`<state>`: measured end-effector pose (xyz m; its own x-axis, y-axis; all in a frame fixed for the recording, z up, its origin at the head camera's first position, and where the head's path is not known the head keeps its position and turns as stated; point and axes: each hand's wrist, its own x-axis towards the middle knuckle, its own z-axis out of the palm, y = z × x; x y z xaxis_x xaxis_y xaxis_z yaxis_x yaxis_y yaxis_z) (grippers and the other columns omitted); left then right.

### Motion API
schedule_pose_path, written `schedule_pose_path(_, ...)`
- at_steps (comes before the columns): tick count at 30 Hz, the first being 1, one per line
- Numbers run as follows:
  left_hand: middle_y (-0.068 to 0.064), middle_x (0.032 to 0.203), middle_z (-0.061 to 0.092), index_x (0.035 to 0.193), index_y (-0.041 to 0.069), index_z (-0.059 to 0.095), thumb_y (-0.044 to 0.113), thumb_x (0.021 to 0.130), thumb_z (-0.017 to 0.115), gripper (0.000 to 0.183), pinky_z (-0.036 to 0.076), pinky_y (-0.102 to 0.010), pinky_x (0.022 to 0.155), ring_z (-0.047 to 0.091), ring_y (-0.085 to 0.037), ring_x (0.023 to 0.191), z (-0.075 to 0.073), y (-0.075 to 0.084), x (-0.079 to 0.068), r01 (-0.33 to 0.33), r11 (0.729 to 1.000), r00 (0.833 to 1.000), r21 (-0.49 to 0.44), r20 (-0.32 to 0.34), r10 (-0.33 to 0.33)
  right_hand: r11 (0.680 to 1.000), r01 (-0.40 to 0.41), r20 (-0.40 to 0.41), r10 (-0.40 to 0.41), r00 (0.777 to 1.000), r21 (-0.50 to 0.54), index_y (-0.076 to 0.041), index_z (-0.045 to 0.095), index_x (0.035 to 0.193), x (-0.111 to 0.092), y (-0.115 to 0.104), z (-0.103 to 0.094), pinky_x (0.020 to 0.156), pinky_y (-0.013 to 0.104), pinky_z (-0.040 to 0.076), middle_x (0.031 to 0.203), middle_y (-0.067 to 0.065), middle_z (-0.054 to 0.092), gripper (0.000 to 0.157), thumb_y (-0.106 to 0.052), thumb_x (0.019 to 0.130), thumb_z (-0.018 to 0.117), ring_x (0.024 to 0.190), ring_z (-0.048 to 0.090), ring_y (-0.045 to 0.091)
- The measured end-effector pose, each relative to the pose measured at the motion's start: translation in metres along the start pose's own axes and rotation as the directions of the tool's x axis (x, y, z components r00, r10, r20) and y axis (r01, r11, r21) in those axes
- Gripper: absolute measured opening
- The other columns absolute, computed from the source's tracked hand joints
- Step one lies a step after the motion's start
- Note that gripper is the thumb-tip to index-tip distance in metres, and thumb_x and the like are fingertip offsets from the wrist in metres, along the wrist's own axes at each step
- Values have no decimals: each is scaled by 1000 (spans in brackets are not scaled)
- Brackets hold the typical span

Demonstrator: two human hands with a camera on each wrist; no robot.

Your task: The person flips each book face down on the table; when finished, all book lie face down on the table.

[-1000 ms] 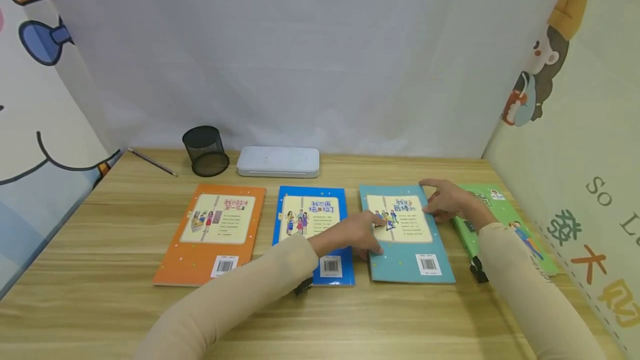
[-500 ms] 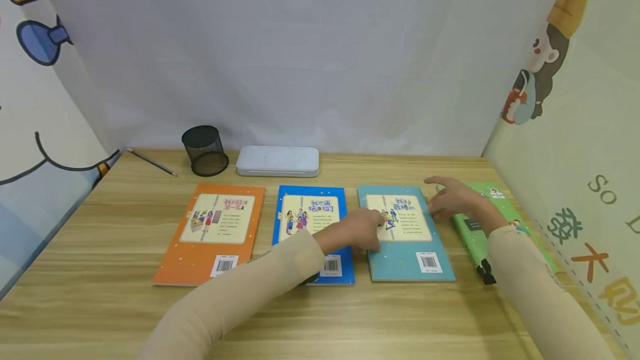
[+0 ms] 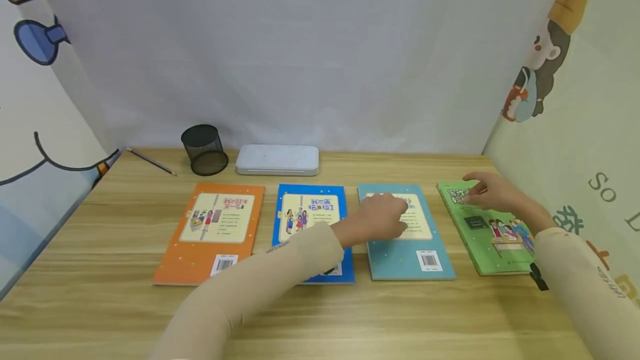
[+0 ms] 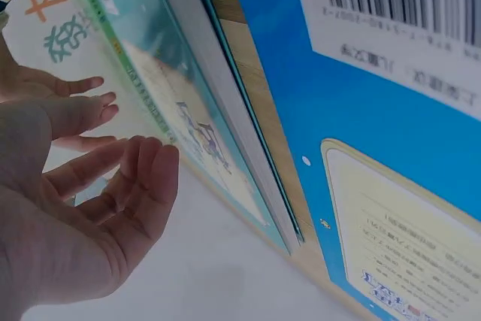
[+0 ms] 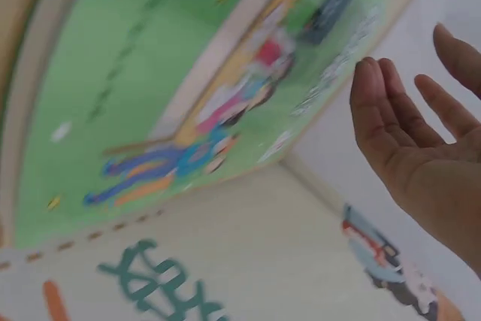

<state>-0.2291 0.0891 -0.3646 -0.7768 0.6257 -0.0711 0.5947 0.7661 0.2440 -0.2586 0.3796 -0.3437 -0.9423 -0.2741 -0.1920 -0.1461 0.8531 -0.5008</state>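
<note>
My left hand hovers over the teal book, hiding part of its cream panel. In the left wrist view its fingers are loosely bent and hold nothing. To the right, my right hand is over the upper part of the green book, whose cover shows children at a desk. The right wrist view has this hand with relaxed fingers, apart from the green cover. Under my left forearm lies a blue book, partly covered by the sleeve.
An orange book lies at the left of the row. Behind the books stand a black mesh pen holder and a pale, closed case. A pencil lies at the back left. A white curtain hangs behind the table.
My right hand has moved right, from the teal book's edge to above the green book. My left hand has shifted slightly right and lifted off the teal book. The books stay in place.
</note>
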Motion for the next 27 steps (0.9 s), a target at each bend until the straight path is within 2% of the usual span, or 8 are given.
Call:
schedule_pose_path(4, 1, 105, 70, 120, 19, 69, 35, 99, 61, 28, 53, -31, 63, 63, -12, 82, 8, 10, 10, -67, 992, 997, 109, -36, 71, 998, 2, -65, -6, 998, -67, 16, 35, 143, -7, 24, -3, 78, 52, 57, 116, 38, 60, 64, -18, 98, 65, 100, 64, 48)
schedule_pose_path(7, 2, 106, 67, 116, 21, 69, 38, 99, 60, 26, 55, -30, 66, 63, -12, 87, 14, 17, 16, -107, 981, 994, 160, -8, 109, 996, -17, -81, 10, 997, -89, 17, 32, 143, -10, 39, -4, 88, 62, 51, 125, 44, 54, 65, -20, 99, 62, 114, 54, 58)
schedule_pose_path(11, 2, 114, 64, 118, 23, 68, 41, 100, 57, 28, 56, -27, 72, 62, -12, 97, 16, 28, 22, -149, 965, 989, 216, 20, 149, 994, -70, -95, 62, 994, -88, 16, 28, 146, -9, 51, -5, 98, 72, 41, 137, 47, 40, 70, -27, 101, 59, 126, 40, 63)
schedule_pose_path(15, 2, 117, 63, 123, 25, 67, 43, 101, 54, 31, 55, -26, 72, 59, -12, 99, 16, 39, 26, -191, 952, 981, 240, 27, 190, 992, -100, -100, 93, 991, -74, 16, 25, 147, -6, 58, -4, 100, 72, 38, 140, 47, 36, 76, -34, 101, 59, 128, 37, 63)
schedule_pose_path(20, 5, 115, 61, 129, 27, 64, 43, 101, 54, 33, 52, -23, 68, 56, -9, 96, 19, 47, 32, -219, 949, 975, 228, 34, 217, 989, -114, -73, 108, 991, -92, 16, 25, 148, 0, 66, -8, 101, 72, 37, 142, 47, 34, 82, -37, 98, 63, 129, 36, 63)
schedule_pose_path(27, 5, 127, 59, 139, 30, 58, 36, 101, 54, 39, 55, -25, 80, 56, -9, 114, 28, 53, 40, -262, 936, 965, 237, 81, 250, 989, -125, -16, 124, 992, -81, 16, 26, 148, 12, 71, -11, 107, 72, 31, 147, 46, 27, 88, -42, 95, 67, 135, 28, 63)
